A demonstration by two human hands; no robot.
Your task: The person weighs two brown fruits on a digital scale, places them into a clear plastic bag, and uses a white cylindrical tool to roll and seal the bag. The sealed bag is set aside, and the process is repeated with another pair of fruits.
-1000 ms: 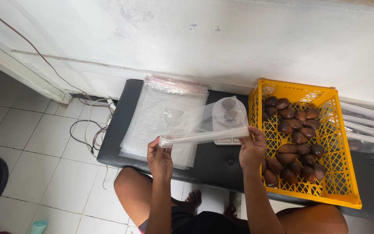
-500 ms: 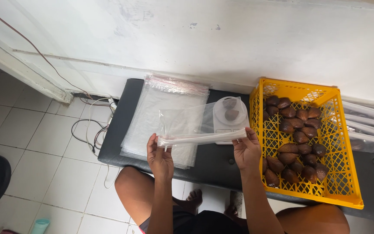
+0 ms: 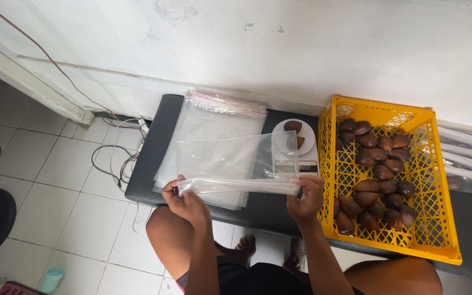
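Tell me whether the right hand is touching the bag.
Touching: the head view shows the right hand gripping the clear bag's end, fingers curled over it.

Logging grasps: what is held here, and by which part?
A clear bag, stretched between both hands: left hand at one end of its near edge, right hand at the other.

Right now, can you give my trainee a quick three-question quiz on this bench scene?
1. True or false: both hands hold the clear plastic bag.
2. Where do the two fruits outside the yellow crate sit? A) on the kitchen scale B) on the floor
3. What lies under the held bag, on the black bench?

Key: 1. True: left hand, right hand. 2. A. 3. A stack of clear bags.
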